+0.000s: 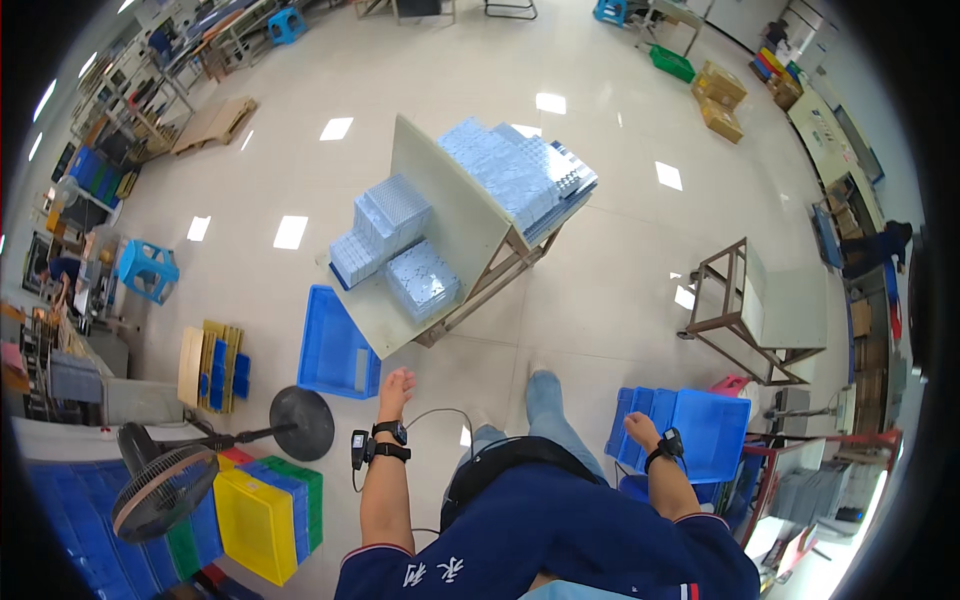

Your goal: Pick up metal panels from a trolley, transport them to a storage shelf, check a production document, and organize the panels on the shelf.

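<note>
My left hand [396,390] hangs in the air beside the near end of a blue plastic bin [340,350] on the floor, its fingers loosely bent and nothing seen in them. To the right, my right hand [640,430] is closed, with nothing showing in it, close to a stack of blue bins [712,430]. Ahead of me stands a trolley with a pale upright panel [450,185]. Stacks of clear bluish plastic trays [422,280] sit on its near side, and a larger pile of similar trays [505,170] lies on the far side.
A second trolley [785,310] stands at the right. On the left are a pedestal fan [165,490], its round base [301,423], a yellow bin [255,525] and a blue stool [150,270]. Cardboard boxes [720,100] lie at far right. Other people work along both sides.
</note>
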`<state>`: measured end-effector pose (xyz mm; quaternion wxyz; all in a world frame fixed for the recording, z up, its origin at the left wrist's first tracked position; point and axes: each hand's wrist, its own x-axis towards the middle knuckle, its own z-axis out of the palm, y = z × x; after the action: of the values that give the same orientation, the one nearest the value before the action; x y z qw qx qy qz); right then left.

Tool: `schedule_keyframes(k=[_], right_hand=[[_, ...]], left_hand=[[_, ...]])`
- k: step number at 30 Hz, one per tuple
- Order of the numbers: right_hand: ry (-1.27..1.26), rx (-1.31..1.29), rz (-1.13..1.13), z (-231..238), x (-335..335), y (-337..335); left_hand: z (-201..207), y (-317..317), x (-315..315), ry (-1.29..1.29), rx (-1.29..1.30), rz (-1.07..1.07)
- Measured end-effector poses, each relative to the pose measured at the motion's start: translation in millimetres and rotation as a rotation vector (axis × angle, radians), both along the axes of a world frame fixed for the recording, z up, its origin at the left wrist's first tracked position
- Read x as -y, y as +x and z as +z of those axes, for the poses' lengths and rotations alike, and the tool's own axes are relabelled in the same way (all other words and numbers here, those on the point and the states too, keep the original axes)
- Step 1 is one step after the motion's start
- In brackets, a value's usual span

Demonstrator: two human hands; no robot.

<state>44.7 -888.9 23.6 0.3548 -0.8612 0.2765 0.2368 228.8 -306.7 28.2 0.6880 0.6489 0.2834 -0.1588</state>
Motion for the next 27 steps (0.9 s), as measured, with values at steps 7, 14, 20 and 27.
schedule_keyframes(k=[7,14,20,27], right_hand=[[0.180,0.105,0.117,-15,-24,127],[0.172,-0.104,0.349,-64,6,255],[0.340,-0.122,0.322,-86,-60,347],[0.535,-0.181,0.314,-119,-196,344]], left_hand=[[-54,-81,-27,0.080,-0.487,0.103],[-38,-71,-1,0.111,-0.522,0.322],[-35,38,-4,0.340,-0.270,0.195],[-91,187,-40,0.388,0.022,0.102]])
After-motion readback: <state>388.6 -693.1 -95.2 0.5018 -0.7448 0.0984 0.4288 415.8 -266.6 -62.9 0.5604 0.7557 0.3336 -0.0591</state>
